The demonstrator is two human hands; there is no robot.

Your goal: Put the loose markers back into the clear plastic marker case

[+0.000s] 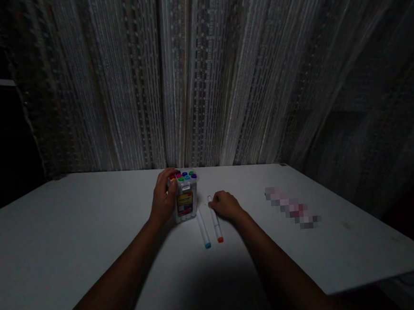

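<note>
A clear plastic case of markers (185, 199) stands upright on the white table, with several coloured ends showing at its top and a yellow and blue label on its front. My left hand (164, 196) is wrapped round the case's left side, thumb at the front. To the right of the case, my right hand (226, 204) has its fingers closed at the far end of a white marker with an orange end (216, 223), which lies on the table. Beside it lies a white marker with a blue end (203, 229), touched by neither hand.
On the right side of the white table (90, 221) lies a long, blurred-out pinkish object (292, 207). A patterned grey curtain (194, 79) hangs behind the table's far edge. The light is dim, and my arms cast a shadow on the near part of the tabletop.
</note>
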